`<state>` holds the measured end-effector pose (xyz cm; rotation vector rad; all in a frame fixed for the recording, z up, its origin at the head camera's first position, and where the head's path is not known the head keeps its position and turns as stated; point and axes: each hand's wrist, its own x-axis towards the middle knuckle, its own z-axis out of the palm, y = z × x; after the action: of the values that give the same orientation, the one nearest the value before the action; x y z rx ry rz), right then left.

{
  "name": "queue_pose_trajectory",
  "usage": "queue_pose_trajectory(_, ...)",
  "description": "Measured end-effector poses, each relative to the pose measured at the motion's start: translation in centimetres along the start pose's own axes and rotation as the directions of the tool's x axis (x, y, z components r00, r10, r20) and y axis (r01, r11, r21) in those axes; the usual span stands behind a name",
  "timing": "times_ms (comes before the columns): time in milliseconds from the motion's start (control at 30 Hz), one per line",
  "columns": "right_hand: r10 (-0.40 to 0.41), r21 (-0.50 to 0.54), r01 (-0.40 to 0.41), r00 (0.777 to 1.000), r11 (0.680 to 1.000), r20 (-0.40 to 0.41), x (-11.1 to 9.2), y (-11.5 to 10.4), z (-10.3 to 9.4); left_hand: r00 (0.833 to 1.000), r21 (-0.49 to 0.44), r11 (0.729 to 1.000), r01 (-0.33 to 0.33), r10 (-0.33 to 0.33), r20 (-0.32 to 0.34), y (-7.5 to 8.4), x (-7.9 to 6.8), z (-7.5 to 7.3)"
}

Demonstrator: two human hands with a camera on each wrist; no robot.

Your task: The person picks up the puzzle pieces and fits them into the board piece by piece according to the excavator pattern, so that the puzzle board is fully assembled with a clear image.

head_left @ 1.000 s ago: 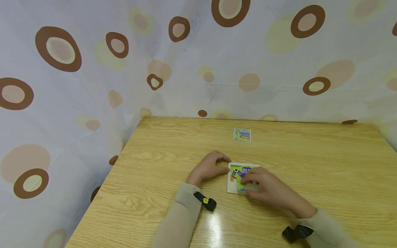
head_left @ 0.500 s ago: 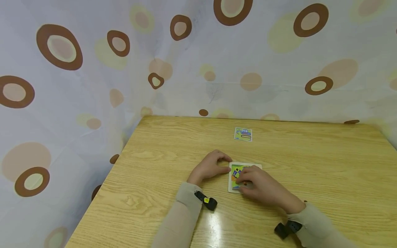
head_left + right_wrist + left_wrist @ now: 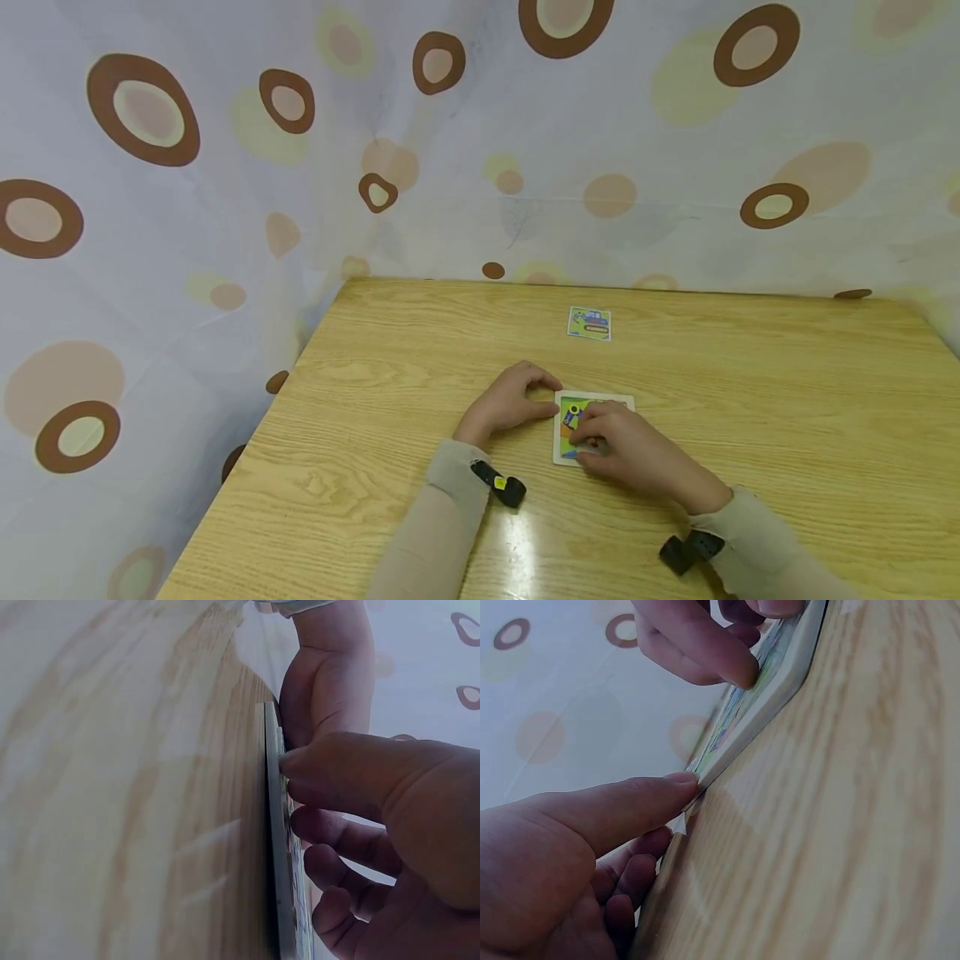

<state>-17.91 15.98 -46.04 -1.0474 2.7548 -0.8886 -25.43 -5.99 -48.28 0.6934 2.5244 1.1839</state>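
A small jigsaw puzzle board (image 3: 566,450) with a pale frame lies on the table, its colourful picture partly hidden by my right hand. My left hand (image 3: 506,408) rests at its left side, thumb and index finger apart and touching the frame near the upper left corner. Over the lower part, my right hand (image 3: 633,450) has its fingers bent down, thumb and index finger on a green puzzle piece (image 3: 567,448) at the lower left. In the right wrist view the right thumb (image 3: 330,769) lies against the board's surface. The piece's far edges are hidden.
A small picture card (image 3: 589,323) showing a blue digger lies farther back on the wooden table (image 3: 420,350). Behind and to the left hangs a pale curtain (image 3: 465,142) with brown rings. Each wrist wears a black camera strap.
My right hand has moved left with the green piece, from the lower middle of the board to its lower left corner, covering more of the picture. My left hand has stayed in place.
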Motion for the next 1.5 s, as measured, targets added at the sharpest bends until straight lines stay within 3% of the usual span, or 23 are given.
queue_pose_trajectory(400, 0.009, 0.021, -0.009, 0.999, 1.0, 0.032, 0.1, 0.1, -0.2, 1.0, -0.006, 1.0, -0.006, 0.006, -0.001, 0.1, 0.0, -0.1)
queue_pose_trajectory(700, -0.007, 0.05, 0.008, 1.0, 0.999, -0.024, -0.7, 0.4, -0.7, 1.0, -0.005, 1.0, -0.009, 0.009, -0.002, 0.0, 0.1, -0.1)
queue_pose_trajectory(1500, 0.035, -0.05, -0.037, 0.998, 0.998, -0.055, -6.7, 2.1, -4.0, 1.0, -0.029, 1.0, -0.01, 0.01, -0.007, 0.1, -0.1, 0.1)
